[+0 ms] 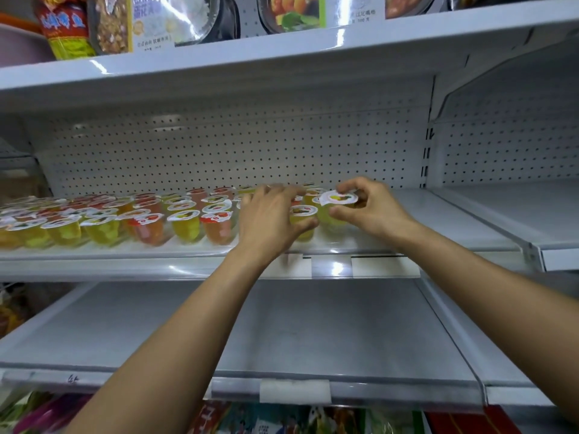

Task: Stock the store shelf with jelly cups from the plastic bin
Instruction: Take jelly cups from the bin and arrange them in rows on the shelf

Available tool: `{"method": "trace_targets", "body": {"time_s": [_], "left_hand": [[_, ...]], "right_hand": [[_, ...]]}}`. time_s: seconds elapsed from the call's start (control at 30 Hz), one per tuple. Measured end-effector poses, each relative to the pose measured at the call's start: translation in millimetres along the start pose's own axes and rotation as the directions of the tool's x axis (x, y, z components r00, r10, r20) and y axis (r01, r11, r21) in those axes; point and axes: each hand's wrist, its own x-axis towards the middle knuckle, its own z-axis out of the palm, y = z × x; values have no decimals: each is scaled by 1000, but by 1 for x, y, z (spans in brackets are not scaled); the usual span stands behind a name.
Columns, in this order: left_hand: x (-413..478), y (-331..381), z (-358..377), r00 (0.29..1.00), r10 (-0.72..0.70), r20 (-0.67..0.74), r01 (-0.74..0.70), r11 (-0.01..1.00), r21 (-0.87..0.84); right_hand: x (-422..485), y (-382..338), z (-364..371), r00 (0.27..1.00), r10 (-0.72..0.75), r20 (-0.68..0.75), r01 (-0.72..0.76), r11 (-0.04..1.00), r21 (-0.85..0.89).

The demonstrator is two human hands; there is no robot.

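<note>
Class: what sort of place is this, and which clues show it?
Probably a grocery shop: tiered white shelves with a pegboard back, rows of jelly cups, and packaged foods higher up.

Both my bare forearms stretch in toward the middle, the left from about 7 o'clock and the right from about 4 o'clock. My left hand lies palm down with its back toward me, fingers reaching to 12 o'clock and blurred, thumb out toward 3 o'clock; I cannot tell whether it grips anything. At its 3 o'clock, my right hand pinches a jelly cup between curled fingers above and thumb below.
</note>
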Motion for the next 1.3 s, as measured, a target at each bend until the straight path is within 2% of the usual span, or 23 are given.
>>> {"method": "trace_targets", "body": {"time_s": [0.07, 0.13, 0.4, 0.6, 0.8, 0.97, 1.17, 1.3], "left_hand": [[-1, -1, 7, 999, 34, 38, -39, 989, 141], [1, -3, 9, 997, 62, 48, -70, 979, 193], [7, -14, 3, 991, 92, 93, -109, 975, 194], [-1, -11, -1, 989, 74, 128, -91, 986, 138], [-41, -9, -21, 999, 41, -29, -43, 997, -57], [-94, -14, -35, 988, -63, -144, 36, 982, -186], [-158, -31, -48, 979, -191, -68, 176, 967, -186], [-197, -61, -59, 964, -265, 33, 267, 960, -81]], "right_hand": [[-2, 9, 5, 999, 20, 32, -18, 998, -56], [-2, 15, 9, 999, 28, 39, -25, 996, -89], [-2, 14, 12, 998, 53, 43, -44, 980, -194], [-15, 6, 7, 997, 24, 70, 0, 948, -319], [-48, -5, -5, 970, -241, -37, 190, 844, -502], [-81, -6, 2, 913, -407, 7, 348, 772, -533], [-120, -12, 43, 858, -491, 148, 500, 735, -458], [-138, -24, 89, 817, -493, 301, 577, 717, -391]]}}
